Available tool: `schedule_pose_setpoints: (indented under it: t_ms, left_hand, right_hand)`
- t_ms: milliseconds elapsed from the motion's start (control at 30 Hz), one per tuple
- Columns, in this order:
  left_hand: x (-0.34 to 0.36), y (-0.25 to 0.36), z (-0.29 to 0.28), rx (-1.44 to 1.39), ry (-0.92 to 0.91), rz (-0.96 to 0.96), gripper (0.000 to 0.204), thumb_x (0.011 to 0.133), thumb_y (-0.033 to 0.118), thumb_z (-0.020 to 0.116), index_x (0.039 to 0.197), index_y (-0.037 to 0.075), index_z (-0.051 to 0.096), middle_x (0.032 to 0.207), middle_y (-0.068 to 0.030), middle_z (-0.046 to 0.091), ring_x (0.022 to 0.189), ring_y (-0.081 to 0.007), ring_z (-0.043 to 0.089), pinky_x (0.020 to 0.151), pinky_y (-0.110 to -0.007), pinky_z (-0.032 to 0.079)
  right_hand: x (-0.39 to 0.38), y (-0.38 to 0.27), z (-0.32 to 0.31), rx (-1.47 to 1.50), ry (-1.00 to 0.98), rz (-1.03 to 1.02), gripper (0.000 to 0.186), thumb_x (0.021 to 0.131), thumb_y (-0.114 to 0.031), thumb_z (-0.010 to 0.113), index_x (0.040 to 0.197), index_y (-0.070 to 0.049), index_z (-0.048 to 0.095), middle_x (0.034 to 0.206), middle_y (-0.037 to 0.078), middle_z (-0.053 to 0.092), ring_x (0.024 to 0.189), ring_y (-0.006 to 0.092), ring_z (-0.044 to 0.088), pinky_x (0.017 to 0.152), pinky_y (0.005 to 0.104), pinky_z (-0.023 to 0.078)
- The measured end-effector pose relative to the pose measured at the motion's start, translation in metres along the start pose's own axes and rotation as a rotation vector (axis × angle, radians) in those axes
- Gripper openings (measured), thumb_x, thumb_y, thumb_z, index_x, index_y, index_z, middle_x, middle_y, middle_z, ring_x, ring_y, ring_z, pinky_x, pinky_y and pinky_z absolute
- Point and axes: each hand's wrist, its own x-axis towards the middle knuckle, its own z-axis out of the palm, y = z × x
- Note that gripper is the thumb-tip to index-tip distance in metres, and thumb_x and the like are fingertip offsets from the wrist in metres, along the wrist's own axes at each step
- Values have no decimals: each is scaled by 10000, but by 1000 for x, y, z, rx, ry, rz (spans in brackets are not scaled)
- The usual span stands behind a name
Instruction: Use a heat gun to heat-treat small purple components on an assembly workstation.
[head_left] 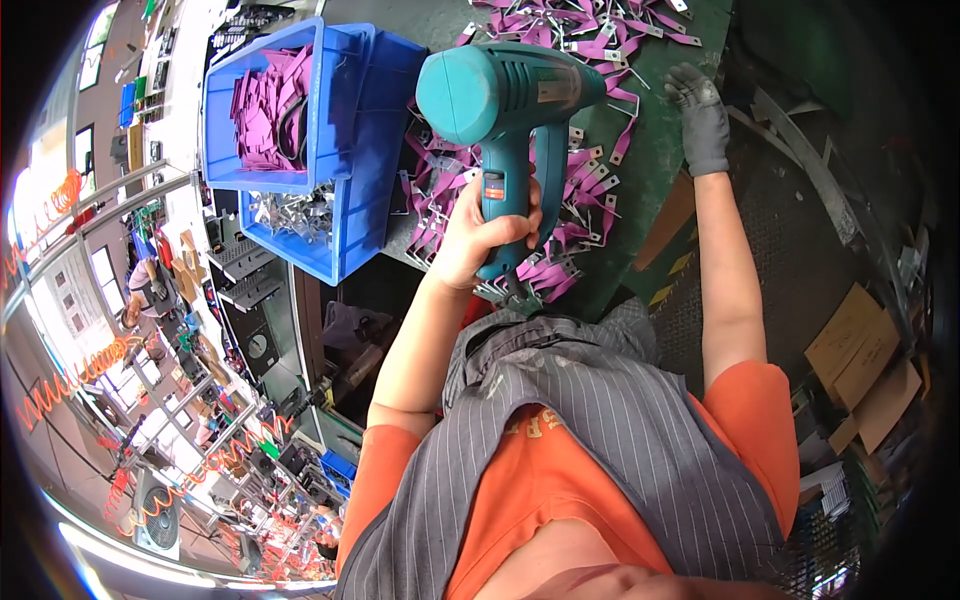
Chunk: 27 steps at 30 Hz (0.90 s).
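My bare left hand is wrapped round the handle of a teal heat gun, with its nozzle pointing right over the green-topped table. My right hand, in a grey glove, is stretched out at the table's right edge. Its fingers are slightly bent and apart, and nothing shows in them. Under and around the heat gun lie many small metal strips in purple sleeves, their bare silver ends with holes showing. More of these strips are spread at the table's far side.
Left of the heat gun, a blue bin of purple pieces rests on another blue bin of bare metal parts. Flattened cardboard lies on the floor at right. Workbenches, coiled orange hoses and other people appear at far left.
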Motion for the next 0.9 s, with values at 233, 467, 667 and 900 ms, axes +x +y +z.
schedule_pose_setpoints:
  t_ms: [233, 467, 667, 900]
  left_hand:
    - [0, -1, -5, 24, 18, 46, 409, 626, -2, 609, 1003, 11, 452, 886, -83, 503, 711, -160, 537, 577, -285, 480]
    - [-25, 5, -22, 11, 90, 87, 444, 621, 25, 606, 1034, 20, 443, 903, -84, 486, 712, -161, 525, 583, -291, 475]
    - [-52, 1, -30, -27, 115, 84, 491, 618, 35, 615, 1074, 14, 434, 894, -81, 480, 708, -160, 518, 579, -288, 470]
    - [-67, -8, -34, -61, 151, 67, 543, 612, 61, 633, 1107, 5, 417, 877, -76, 475, 698, -155, 515, 564, -279, 465]
  right_hand:
    - [-3, -6, 4, 130, 67, 38, 445, 929, -306, 359, 1162, 54, 477, 1133, 177, 543, 1038, 274, 532, 918, 358, 433]
    - [-6, 2, 2, -421, -44, -57, 372, 862, -277, 534, 1166, -63, 521, 1110, 119, 554, 1018, 264, 538, 897, 355, 440]
    - [-1, -18, 57, -1524, -125, -418, 295, 741, -301, 663, 1000, -165, 626, 854, 113, 600, 825, 286, 587, 759, 358, 479]
    - [29, -33, 41, -1266, 61, -155, 338, 778, -368, 624, 1015, -129, 596, 931, 116, 617, 843, 265, 593, 738, 380, 467]
